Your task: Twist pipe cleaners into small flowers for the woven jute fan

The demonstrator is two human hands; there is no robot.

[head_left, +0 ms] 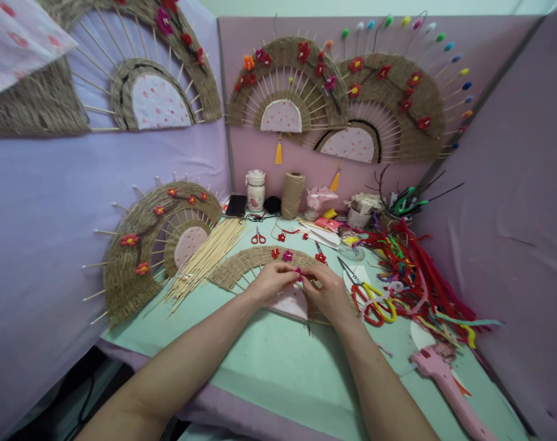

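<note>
My left hand (275, 283) and my right hand (325, 289) meet over the table, fingertips pinched on a small magenta flower (299, 274) that looks like fuzzy pipe cleaner. The fingers partly cover it. Beneath them lies a half-round fan (242, 264) wound with brown twine over thin sticks, with a spotted cloth centre (290, 303). Red and magenta flowers (287, 255) rest along its upper band. Just right of my right hand are scissors with yellow handles (383, 303) and scissors with red handles (367, 309).
A bundle of thin sticks (207, 260) lies to the left, beside a finished-looking twine fan (122, 269). A pink glue gun (448, 386) is at front right, near piled red pipe cleaners (425, 282). Small red scissors (258, 237), a twine spool (292, 195) and a white jar (256, 191) stand behind.
</note>
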